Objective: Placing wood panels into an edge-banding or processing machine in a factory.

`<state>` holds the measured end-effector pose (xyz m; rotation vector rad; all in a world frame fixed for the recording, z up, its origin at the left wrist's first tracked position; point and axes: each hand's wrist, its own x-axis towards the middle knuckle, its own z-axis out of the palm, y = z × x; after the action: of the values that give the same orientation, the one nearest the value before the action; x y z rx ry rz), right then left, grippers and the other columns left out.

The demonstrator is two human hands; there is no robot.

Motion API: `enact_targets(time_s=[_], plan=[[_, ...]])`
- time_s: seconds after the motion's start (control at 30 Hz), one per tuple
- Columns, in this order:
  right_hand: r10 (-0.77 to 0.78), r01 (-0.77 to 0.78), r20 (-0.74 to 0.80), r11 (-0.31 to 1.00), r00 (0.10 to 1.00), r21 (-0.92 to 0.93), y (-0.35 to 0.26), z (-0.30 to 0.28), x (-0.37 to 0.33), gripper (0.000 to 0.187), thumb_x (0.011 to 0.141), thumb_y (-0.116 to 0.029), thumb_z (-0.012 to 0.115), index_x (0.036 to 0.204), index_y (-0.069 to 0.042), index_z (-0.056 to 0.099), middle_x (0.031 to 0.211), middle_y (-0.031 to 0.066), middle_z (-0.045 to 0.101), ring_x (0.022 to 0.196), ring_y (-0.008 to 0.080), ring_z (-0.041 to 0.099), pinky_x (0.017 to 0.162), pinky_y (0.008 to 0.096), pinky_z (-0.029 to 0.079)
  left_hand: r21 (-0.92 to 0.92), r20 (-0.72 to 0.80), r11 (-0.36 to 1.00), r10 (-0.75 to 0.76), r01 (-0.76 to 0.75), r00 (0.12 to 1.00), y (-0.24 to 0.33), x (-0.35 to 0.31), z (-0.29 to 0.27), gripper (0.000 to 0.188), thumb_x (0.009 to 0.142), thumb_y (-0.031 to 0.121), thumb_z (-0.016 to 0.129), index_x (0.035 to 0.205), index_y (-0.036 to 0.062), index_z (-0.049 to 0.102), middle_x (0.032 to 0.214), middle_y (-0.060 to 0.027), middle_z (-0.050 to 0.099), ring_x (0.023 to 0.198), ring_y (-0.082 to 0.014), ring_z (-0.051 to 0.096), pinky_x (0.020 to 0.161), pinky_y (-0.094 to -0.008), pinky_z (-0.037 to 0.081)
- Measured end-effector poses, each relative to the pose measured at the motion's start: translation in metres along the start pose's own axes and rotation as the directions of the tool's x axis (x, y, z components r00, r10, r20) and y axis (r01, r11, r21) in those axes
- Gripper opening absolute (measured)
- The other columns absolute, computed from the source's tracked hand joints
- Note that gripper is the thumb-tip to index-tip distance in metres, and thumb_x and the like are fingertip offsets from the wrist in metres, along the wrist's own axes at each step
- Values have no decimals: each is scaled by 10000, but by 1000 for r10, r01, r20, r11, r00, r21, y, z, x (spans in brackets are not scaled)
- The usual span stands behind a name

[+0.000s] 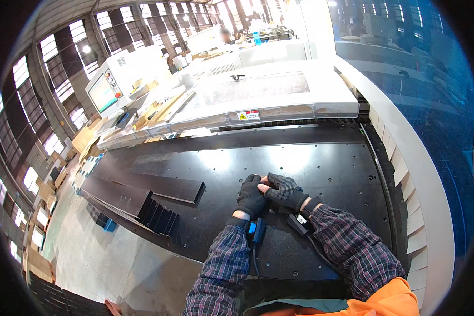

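My left hand (pixel 251 198) and my right hand (pixel 285 191), both in dark gloves with bare fingertips, meet above the black perforated table (pixel 310 247). The fingers of the right hand are bent in against the thumb side of the left. Closed and pressed together, the left fingers point away from me. Whatever lies between the hands, if anything, is hidden. Left of them a black flat panel (pixel 168 188) lies on the table. Beside it, nearer the left edge, rests a stack of long black panels (pixel 122 199) with their ends stepped.
Across the far side runs a white machine cover (pixel 300 105) with a warning label. A control console (pixel 106 90) stands at the far left. A pale guard edge (pixel 405 152) and a blue see-through screen (pixel 437 131) bound the right. Cables run from both wrists.
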<state>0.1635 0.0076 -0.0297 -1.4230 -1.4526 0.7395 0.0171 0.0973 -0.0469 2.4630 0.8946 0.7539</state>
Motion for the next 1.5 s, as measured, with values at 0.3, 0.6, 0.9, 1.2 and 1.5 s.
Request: enact_targets(time_s=[0.3, 0.6, 0.9, 1.2, 1.5], plan=[[-8, 8, 4, 999, 1000, 43, 6, 2, 1, 408, 953, -374, 677, 1213, -60, 676, 1160, 165, 718, 1094, 276, 684, 965, 386, 528, 23, -8, 1000, -16, 16, 1000, 0, -1, 1, 376, 849, 216, 667, 1181, 43, 629, 1184, -182, 603, 1123, -369, 596, 955, -453, 497], [4, -4, -6, 999, 1000, 51, 0, 3, -1, 401, 952, -358, 678, 1211, -51, 678, 1154, 164, 721, 1072, 275, 689, 958, 383, 527, 30, -33, 999, 23, -22, 999, -4, -2, 3, 380, 838, 223, 682, 1173, 51, 629, 1168, -182, 608, 1093, -386, 601, 932, -456, 500], [-36, 38, -15, 994, 999, 104, 9, -16, 2, 463, 931, -403, 685, 1219, -41, 670, 1128, 171, 724, 1034, 285, 700, 925, 385, 537, 35, 28, 999, 7, -8, 1000, 6, -1, -3, 403, 853, 243, 694, 1197, 50, 613, 1157, -190, 606, 1119, -371, 591, 950, -459, 489], [178, -264, -196, 691, 964, -673, 74, -160, 66, 897, 897, -607, 584, 1517, 6, 371, 1549, 266, 385, 1454, 379, 362, 1193, 431, 311, 134, 3, 988, 77, -77, 997, 16, 1, 3, 395, 901, 257, 681, 1224, 42, 606, 1254, -210, 580, 1246, -391, 536, 1042, -491, 450], [324, -300, -173, 396, 930, -868, 79, -184, 143, 824, 950, -543, 516, 1563, -35, 302, 1639, 200, 254, 1528, 332, 225, 1240, 418, 224, 61, 88, 996, 56, -61, 995, 21, -4, -8, 407, 939, 284, 660, 1267, 54, 586, 1358, -199, 535, 1377, -394, 434, 1115, -522, 389]])
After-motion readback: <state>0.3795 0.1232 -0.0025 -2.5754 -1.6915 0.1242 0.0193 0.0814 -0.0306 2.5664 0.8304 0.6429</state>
